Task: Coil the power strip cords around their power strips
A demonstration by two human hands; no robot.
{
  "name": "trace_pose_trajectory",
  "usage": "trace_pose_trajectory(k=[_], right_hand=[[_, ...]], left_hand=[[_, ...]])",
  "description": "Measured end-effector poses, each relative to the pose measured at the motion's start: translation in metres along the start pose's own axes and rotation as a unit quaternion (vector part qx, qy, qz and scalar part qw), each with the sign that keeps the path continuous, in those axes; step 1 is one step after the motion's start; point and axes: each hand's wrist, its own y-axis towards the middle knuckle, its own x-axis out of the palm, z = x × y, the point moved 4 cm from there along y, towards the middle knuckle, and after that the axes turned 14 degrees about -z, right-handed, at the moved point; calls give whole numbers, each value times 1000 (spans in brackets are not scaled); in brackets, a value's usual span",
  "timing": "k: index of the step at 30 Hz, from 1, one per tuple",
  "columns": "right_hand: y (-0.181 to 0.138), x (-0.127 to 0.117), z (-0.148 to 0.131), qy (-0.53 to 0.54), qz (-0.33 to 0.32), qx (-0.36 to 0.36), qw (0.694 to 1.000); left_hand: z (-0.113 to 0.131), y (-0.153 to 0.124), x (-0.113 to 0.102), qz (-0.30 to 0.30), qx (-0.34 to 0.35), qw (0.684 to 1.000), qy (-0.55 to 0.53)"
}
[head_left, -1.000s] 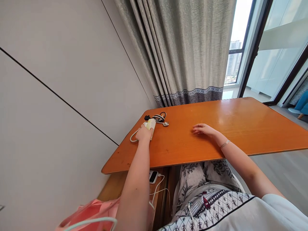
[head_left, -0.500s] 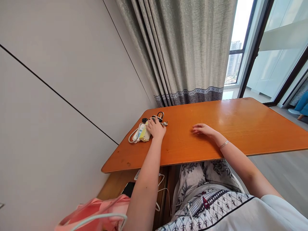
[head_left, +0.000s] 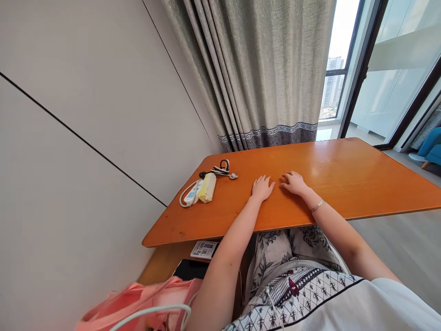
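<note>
My left hand (head_left: 262, 187) rests palm down on the orange-brown wooden table (head_left: 344, 179), its fingers apart and nothing in them. A short gap to its right, my right hand (head_left: 294, 183) lies with spread, slightly bent fingers on the same surface, also holding nothing. Left of both hands sits a pale yellow block-shaped object (head_left: 207, 187); I cannot tell its kind. It leans against or lies close beside a white power strip (head_left: 193, 193). Behind them, a bundled cord (head_left: 220, 169) with a plug (head_left: 233, 176) at its end lies near the far left edge.
A white wall (head_left: 86, 161) borders the table's left side, and a grey curtain (head_left: 268, 73) hangs behind. Below the near edge, a lower wooden surface holds a printed white item (head_left: 204, 249), a black flat object (head_left: 189, 270) and a pink bag (head_left: 148, 303).
My left hand has left the yellow block and cord and moved right, beside my right hand. The block and power strip are now uncovered. My right hand has turned flatter, fingers more spread.
</note>
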Motion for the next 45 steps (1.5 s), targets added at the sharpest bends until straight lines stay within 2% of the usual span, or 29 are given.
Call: trace_pose_trajectory(k=[6,12,45], right_hand=[[-1,11,-5,-81,-44,18,996],[-2,13,-7,-113,-49,17,992],[-3,12,-5,-128,-47,13,991]], left_hand=[[-6,1,0,2,-1,1000,22],[-7,2,2,5,-3,1000,18],[-8,2,2,-1,4,1000,9]])
